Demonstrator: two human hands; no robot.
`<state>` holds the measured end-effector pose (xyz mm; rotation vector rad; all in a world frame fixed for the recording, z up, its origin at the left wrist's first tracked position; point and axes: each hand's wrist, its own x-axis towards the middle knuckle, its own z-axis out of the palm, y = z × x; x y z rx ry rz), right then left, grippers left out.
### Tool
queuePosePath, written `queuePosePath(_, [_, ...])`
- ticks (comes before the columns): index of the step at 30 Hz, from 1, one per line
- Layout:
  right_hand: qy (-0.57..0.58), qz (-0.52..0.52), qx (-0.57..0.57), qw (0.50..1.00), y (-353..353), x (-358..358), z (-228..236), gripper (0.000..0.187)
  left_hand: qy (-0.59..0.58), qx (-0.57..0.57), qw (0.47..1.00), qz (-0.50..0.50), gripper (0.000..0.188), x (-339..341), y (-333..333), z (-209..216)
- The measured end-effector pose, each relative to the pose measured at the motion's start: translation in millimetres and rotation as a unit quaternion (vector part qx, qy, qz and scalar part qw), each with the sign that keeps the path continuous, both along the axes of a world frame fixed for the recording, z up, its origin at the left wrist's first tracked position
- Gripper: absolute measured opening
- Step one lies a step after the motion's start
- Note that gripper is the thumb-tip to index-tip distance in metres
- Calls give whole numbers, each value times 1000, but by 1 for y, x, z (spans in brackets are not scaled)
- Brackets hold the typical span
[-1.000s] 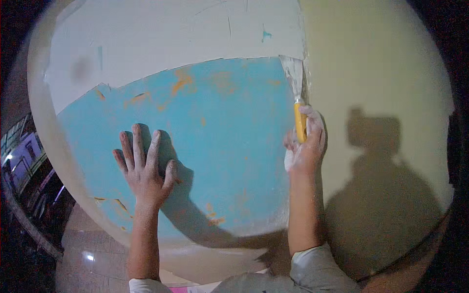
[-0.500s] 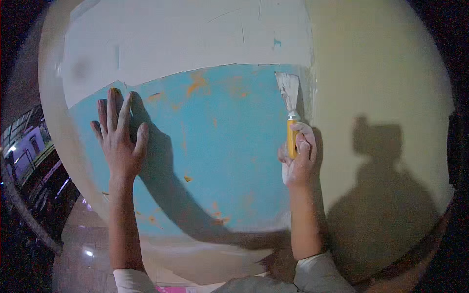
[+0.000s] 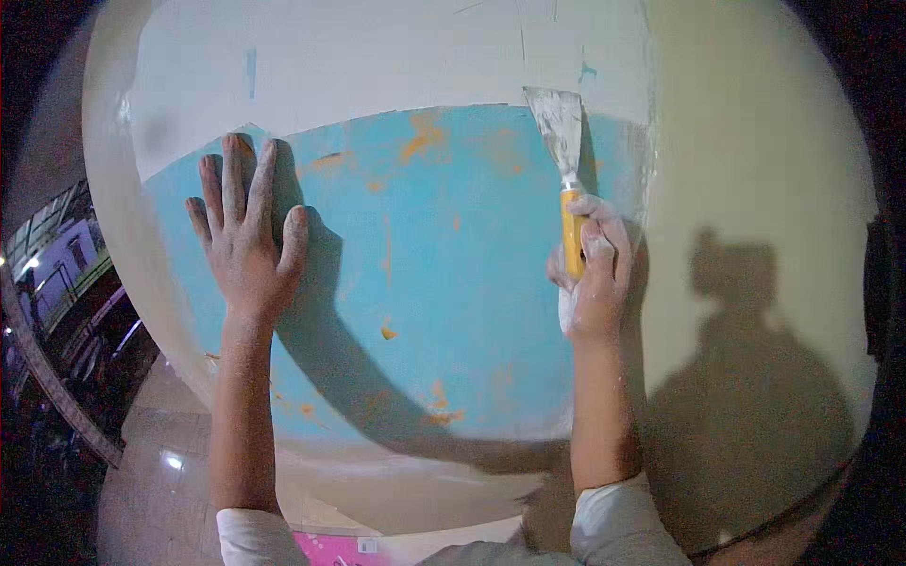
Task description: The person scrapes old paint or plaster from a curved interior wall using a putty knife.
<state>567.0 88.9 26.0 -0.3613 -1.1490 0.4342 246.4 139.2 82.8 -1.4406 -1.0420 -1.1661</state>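
We see a matt blue-painted wall (image 3: 453, 283) with rough orange chips, smooth pale plaster (image 3: 377, 57) above, and a dull metal scraper (image 3: 562, 141) blade on a glossy yellow plastic handle.

Cream wall section (image 3: 755, 189) at right, person's shadow (image 3: 755, 377) cast dark across it. Pale band (image 3: 377, 472) along wall's bottom edge. Tiled floor (image 3: 156, 472) lower left, small bright light reflection (image 3: 172, 461) on it. Dim railing or shelving (image 3: 66, 283) at far left, blurred. Pink patch (image 3: 330, 547) at bottom edge, unclear.
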Motion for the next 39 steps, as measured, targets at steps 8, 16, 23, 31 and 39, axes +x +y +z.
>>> queuePosePath(8, [-65, -29, 8, 997, 5, -13, -44, 23, 19, -10, 1000, 16, 63, 5, -4, -6])
queuePosePath(16, [-51, 13, -49, 997, -4, -33, -24, 25, 21, -15, 1000, 11, 64, -4, -7, -5])
queuePosePath(23, [-113, -99, 30, 988, -4, -46, -1, 25, 56, -12, 998, 5, 65, -23, -9, 12])
queuePosePath(31, [-113, -25, 0, 993, -9, -64, -17, 18, 19, 32, 999, 37, 61, -59, 5, 35])
queuePosePath(39, [-154, -64, 7, 986, 2, -85, -35, 19, 3, 11, 1000, 4, 62, -60, -5, 23])
